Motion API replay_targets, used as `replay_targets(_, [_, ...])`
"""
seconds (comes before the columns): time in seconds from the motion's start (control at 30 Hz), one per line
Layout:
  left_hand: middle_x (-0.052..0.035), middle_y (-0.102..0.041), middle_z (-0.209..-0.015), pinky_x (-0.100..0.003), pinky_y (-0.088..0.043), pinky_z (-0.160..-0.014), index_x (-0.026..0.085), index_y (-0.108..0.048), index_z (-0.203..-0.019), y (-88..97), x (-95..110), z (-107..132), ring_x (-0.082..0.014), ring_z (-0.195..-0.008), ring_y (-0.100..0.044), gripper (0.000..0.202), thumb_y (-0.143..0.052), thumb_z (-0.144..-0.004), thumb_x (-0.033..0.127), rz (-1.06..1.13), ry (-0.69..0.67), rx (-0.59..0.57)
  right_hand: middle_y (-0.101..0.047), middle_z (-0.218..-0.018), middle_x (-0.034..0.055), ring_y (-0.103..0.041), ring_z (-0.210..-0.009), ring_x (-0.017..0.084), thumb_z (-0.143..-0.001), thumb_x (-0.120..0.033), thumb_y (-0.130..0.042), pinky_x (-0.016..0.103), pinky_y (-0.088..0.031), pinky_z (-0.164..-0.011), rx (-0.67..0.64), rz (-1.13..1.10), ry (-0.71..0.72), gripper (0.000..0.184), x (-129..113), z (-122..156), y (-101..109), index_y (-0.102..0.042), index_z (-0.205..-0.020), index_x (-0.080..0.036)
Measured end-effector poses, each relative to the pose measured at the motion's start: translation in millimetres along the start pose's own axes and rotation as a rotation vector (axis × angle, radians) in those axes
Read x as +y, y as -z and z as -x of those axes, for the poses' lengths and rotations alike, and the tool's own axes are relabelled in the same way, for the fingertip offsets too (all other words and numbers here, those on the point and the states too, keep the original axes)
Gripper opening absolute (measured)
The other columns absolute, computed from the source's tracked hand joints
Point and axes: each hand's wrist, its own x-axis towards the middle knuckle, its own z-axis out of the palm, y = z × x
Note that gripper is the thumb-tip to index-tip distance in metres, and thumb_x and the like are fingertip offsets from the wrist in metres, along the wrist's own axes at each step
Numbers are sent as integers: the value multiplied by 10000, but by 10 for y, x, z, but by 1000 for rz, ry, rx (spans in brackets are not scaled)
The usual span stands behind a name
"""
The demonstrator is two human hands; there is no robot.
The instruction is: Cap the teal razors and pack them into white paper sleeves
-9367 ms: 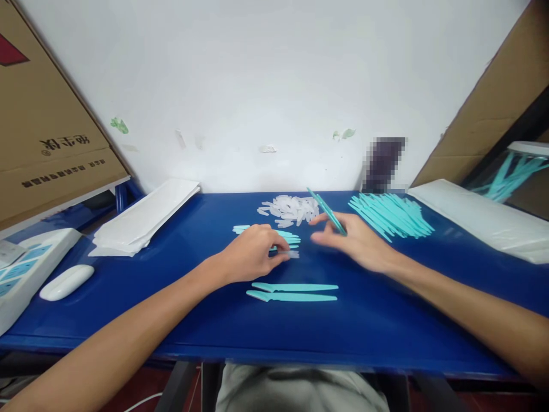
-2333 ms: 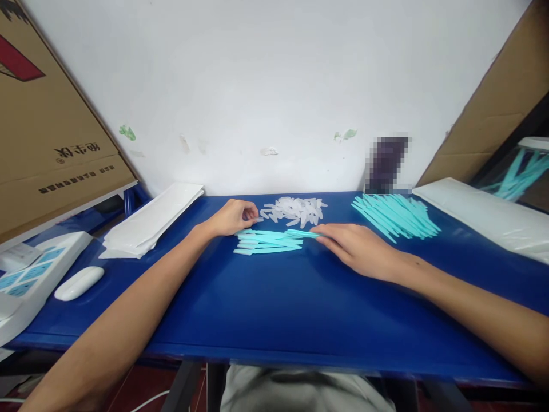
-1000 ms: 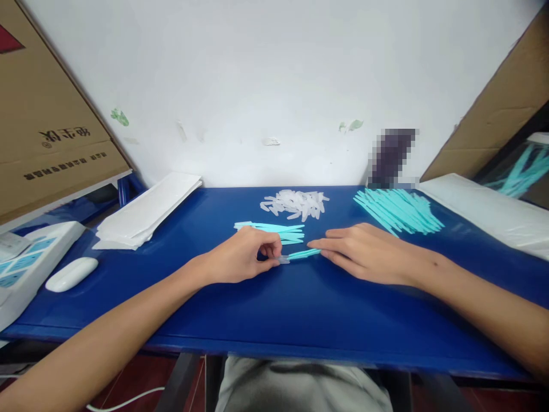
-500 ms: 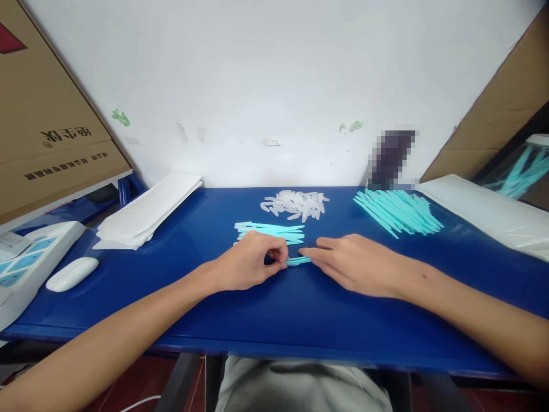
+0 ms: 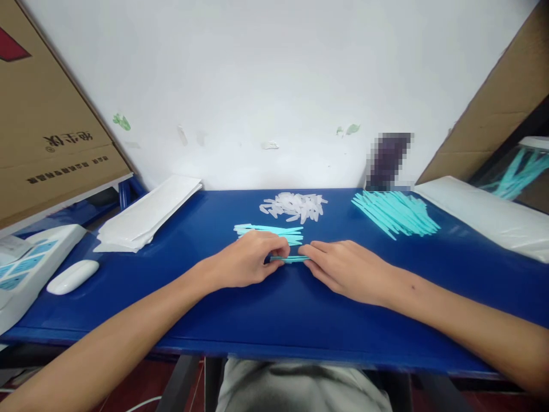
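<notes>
Between my two hands, just above the blue tabletop, a thin turquoise stick (image 5: 295, 259) lies crosswise; whether it is one stick or a pair I cannot tell. My left hand (image 5: 253, 257) pinches its left part between thumb and curled fingers, with a short end showing past the thumb. My right hand (image 5: 347, 266) closes on the right end, fingers pressed together and covering it. Directly behind my left hand lies a small group of turquoise sticks (image 5: 289, 233), partly hidden by that hand. Farther back sits a heap of small translucent white pieces (image 5: 295, 206).
A larger pile of turquoise sticks (image 5: 397, 214) lies back right, beside a white plastic-wrapped package (image 5: 484, 217). White flat packets (image 5: 148, 214), a white computer mouse (image 5: 72, 277) and a white tray (image 5: 51, 257) are left. Cardboard boxes (image 5: 55, 114) and the wall border the table.
The stick between my hands now shows straighter and extends further left past my left thumb. My right hand has shifted slightly left and towards me.
</notes>
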Motion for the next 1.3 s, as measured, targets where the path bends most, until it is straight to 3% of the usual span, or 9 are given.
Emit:
replay_targets(0.17, [-48,-682,-918,-268,-446,-712,185,-641,-992,264,-178,99,-170,-836,-607,143,-569,-874,150,-160,-17,-10,-664,-854,50,-610,-658,160,-1031,-280,-377,299,-264,-538,49,-23,-28,277,71,-24,-14,-592,-889,-179])
replay_targets(0.3, [-54,-692,-965,-283,-457,-728,184,-649,-1000,454,-341,174,-180,-873,-614,134,-582,-884,188,-218,10,9,-670,-889,48,-611,-667,161,-1023,-313,-402,291,-273,-533,50,-60,-53,257,123,-18,-45,-610,-942,-186])
replay_targets(0.57, [-58,-684,-987,-309,-447,-765,188,-658,-997,548,-534,207,-196,-880,-616,156,-608,-895,295,-255,79,14,-653,-935,61,-618,-774,192,-1005,-346,-414,308,-418,-647,106,-247,-195,264,200,-16,-37,-622,-963,-189])
replay_targets(0.7, [-46,-647,-873,-295,-423,-707,174,-637,-855,536,-544,188,-173,-764,-587,206,-626,-875,378,-288,178,199,-631,-907,44,-601,-804,192,-983,-367,-475,379,-431,-808,286,-323,-122,232,237,8,-75,-614,-887,-208])
replay_targets(0.83, [-2,-540,-672,-281,-345,-616,180,-502,-668,490,-675,189,-132,-611,-475,302,-540,-912,354,-305,267,367,-588,-789,29,-545,-692,165,-983,-344,-480,332,-414,-693,375,-367,-17,248,192,15,-115,-601,-817,-206])
replay_targets(1.0, [39,-325,-545,-281,-257,-562,192,-326,-561,490,-883,200,-110,-532,-321,410,-492,-897,360,-135,433,562,-621,-1144,115,-605,-952,240,-959,-330,-498,402,-461,-832,232,-259,28,161,118,-210,-72,-585,-975,-196])
replay_targets(1.07, [44,-302,-546,-273,-251,-548,194,-357,-569,564,-958,214,-108,-531,-311,390,-508,-870,391,19,480,690,-587,-1251,144,-604,-1041,274,-920,-354,-538,422,-480,-871,156,-228,18,312,93,-397,-6,-550,-1177,-179])
replay_targets(1.2, [20,-429,-597,-274,-327,-572,181,-519,-651,860,-1130,368,-128,-558,-388,314,-522,-822,444,85,531,935,-426,-1440,233,-625,-1065,349,-798,-515,-614,433,-523,-785,-120,-92,-44,650,33,-860,219,-533,-1312,-126])
replay_targets(1.3, [-61,-578,-721,-335,-418,-735,168,-618,-659,1103,-1326,636,-209,-721,-539,377,-488,-840,472,-236,692,863,-382,-1500,251,-645,-1041,375,-758,-578,-625,447,-534,-736,-416,5,-91,727,11,-1173,382,-567,-1310,-109])
